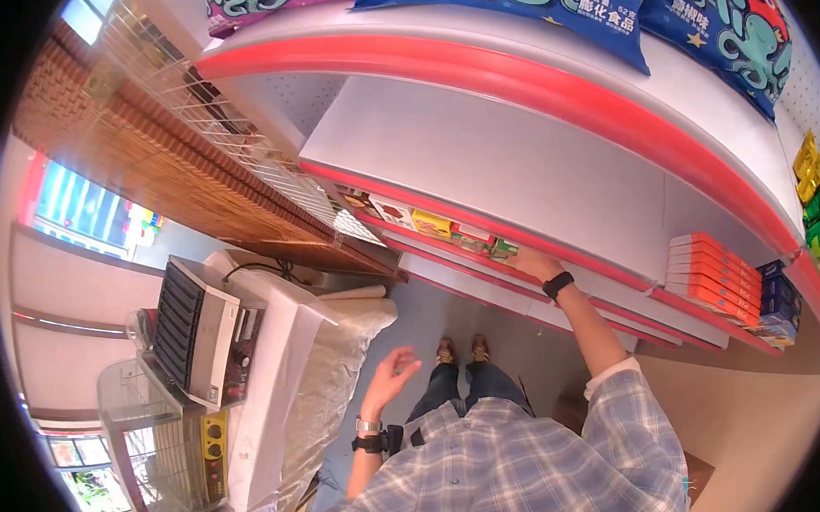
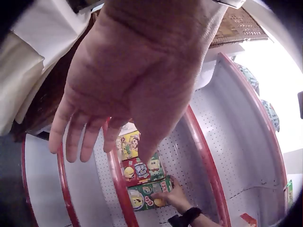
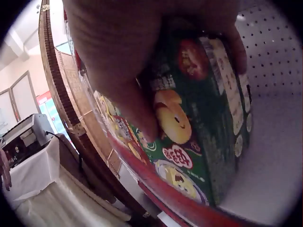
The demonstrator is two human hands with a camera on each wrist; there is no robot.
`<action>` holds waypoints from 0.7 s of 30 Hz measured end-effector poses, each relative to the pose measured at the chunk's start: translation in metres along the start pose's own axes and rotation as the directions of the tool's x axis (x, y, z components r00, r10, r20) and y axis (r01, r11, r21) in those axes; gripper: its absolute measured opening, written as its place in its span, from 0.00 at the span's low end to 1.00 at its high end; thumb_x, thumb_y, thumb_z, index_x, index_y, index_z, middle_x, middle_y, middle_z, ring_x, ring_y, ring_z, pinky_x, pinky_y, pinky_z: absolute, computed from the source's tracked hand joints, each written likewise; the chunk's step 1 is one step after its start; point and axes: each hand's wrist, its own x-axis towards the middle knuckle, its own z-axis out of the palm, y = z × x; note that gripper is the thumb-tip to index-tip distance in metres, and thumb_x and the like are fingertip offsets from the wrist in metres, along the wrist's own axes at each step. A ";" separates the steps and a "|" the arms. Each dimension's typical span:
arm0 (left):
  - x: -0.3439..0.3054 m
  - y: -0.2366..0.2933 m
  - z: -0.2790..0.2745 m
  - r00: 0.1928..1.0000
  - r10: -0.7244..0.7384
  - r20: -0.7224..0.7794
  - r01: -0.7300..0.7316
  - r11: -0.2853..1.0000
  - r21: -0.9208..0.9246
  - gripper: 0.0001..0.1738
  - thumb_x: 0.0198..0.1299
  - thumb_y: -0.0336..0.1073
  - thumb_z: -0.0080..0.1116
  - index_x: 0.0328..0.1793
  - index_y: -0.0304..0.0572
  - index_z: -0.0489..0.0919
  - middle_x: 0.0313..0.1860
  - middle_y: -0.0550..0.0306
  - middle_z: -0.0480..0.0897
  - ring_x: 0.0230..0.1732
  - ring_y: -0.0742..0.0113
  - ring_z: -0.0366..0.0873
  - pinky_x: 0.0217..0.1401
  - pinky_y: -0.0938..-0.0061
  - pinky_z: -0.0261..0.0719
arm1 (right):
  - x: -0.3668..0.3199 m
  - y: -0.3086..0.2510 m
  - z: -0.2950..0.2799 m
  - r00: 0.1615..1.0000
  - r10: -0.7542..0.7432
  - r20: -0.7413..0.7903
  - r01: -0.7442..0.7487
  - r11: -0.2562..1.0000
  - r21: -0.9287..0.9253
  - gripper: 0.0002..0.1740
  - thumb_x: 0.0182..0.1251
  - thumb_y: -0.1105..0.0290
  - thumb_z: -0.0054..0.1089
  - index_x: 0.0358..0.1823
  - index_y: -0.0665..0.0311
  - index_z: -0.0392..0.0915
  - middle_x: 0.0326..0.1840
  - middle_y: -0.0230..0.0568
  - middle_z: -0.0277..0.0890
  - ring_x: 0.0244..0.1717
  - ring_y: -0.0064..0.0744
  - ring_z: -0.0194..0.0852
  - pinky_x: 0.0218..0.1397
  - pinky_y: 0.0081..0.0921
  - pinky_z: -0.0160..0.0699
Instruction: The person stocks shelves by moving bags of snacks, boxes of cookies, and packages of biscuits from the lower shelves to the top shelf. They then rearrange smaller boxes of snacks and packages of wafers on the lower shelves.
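A green box with cartoon pictures (image 3: 210, 137) stands on a lower shelf, and my right hand (image 1: 536, 263) grips it, thumb on the printed front and fingers over the far side. In the left wrist view, a red box (image 2: 142, 171) and a yellow box (image 2: 127, 145) stand in a row beside the green box (image 2: 137, 197). My left hand (image 1: 393, 376) is held in the air in front of the shelves, palm showing and fingers loosely extended, with nothing in it.
Orange boxes (image 1: 713, 278) are stacked at the shelf's right end, next to dark blue boxes (image 1: 779, 304). Red-edged shelves carry blue snack bags (image 1: 521, 9) above. On the left, a cloth-covered table (image 1: 281, 378) holds a grill-like appliance (image 1: 207, 329). A woven screen (image 1: 176, 168) borders the shelves.
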 end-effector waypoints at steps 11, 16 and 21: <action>0.020 -0.008 0.001 0.992 0.085 0.091 -0.081 0.996 -0.039 0.33 0.67 0.50 0.69 0.71 0.38 0.76 0.60 0.47 0.86 0.59 0.58 0.85 0.61 0.63 0.80 | -0.040 -0.055 -0.013 0.952 -0.087 -0.295 0.062 0.994 -0.091 0.44 0.55 0.49 0.75 0.71 0.63 0.73 0.63 0.60 0.79 0.66 0.57 0.77 0.70 0.49 0.74; 0.044 -0.014 -0.004 0.980 0.108 0.169 -0.101 0.994 -0.045 0.33 0.67 0.50 0.70 0.71 0.38 0.76 0.62 0.47 0.85 0.61 0.59 0.84 0.62 0.63 0.80 | -0.113 -0.084 0.001 0.863 -0.253 -0.437 0.103 0.935 -0.339 0.54 0.54 0.50 0.78 0.79 0.61 0.62 0.76 0.62 0.62 0.78 0.63 0.59 0.79 0.57 0.60; 0.066 0.027 0.017 0.908 0.161 0.386 -0.109 0.982 -0.154 0.26 0.69 0.39 0.68 0.70 0.39 0.77 0.59 0.54 0.87 0.56 0.68 0.83 0.56 0.72 0.81 | -0.226 -0.063 0.046 0.895 -0.316 -0.314 0.273 0.946 -0.173 0.48 0.63 0.56 0.73 0.80 0.63 0.58 0.81 0.59 0.54 0.80 0.64 0.54 0.78 0.58 0.63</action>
